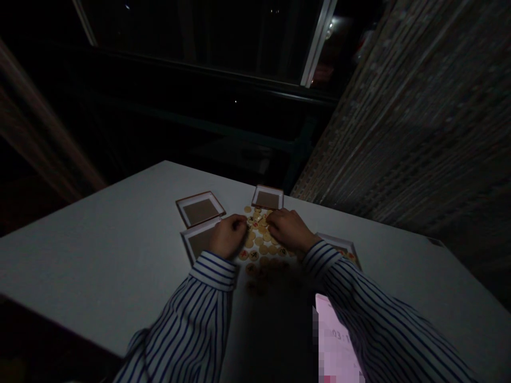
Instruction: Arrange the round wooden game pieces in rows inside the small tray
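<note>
Many round wooden Chinese chess pieces (258, 242), some marked with red or black characters, lie loosely spread on the white table between my hands. My left hand (228, 235) is at the left edge of the pile, above a shallow open box (187, 246). Its fingers are curled in, and whatever they hold is too dark to see. My right hand (290, 230) reaches over the pile's right side. Its fingers are bent together with the tips down at the pieces. Whether a piece is between those fingertips is hidden.
Two more shallow boxes, a left one (200, 208) and a back one (268, 198), sit beyond the pile. Another box (352, 249) with pieces is beside my right sleeve. A lit phone (335, 340) lies near me. A curtain (415, 127) hangs at the right; a dark window is ahead.
</note>
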The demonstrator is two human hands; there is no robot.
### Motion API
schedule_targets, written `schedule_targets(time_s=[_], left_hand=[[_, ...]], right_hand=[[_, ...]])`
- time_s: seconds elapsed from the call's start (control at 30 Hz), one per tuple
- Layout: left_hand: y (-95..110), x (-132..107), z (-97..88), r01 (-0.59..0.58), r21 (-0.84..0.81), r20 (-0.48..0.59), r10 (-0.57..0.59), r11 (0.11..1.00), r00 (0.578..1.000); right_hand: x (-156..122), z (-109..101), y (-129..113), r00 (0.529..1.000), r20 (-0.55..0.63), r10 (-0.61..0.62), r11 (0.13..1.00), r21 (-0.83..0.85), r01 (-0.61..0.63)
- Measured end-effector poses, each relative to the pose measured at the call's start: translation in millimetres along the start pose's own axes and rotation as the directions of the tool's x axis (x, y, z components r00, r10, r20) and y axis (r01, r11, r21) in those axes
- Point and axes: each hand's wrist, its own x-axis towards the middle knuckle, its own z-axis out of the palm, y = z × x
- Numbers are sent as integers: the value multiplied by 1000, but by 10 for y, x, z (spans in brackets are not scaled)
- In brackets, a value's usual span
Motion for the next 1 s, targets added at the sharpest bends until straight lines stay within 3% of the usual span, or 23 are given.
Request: schedule_targets(time_s=[0.6, 0.7, 0.77, 0.83, 0.9, 1.0], left_hand=[[21, -13, 14, -12, 34, 0, 12, 999, 1000], [35, -17, 6, -10, 36, 5, 10, 999, 1000], [47, -21, 1, -21, 52, -3, 21, 998, 1000], [54, -26, 3, -35, 56, -10, 35, 998, 999], [57, -32, 16, -43, 44, -2, 44, 998, 999], [57, -45, 53, -70, 5, 35, 70, 998, 997]], right_hand=[[201, 61, 18, 997, 33, -75, 997, 30, 74], [201, 86, 49, 998, -21, -59, 992, 114, 61], [196, 108, 75, 998, -56, -11, 963, 268, 26], [190, 128, 95, 998, -31, 64, 856, 516, -39], [183, 137, 101, 991, 37, 126, 652, 750, -111], [166, 130, 88, 981, 102, 162, 357, 921, -155]])
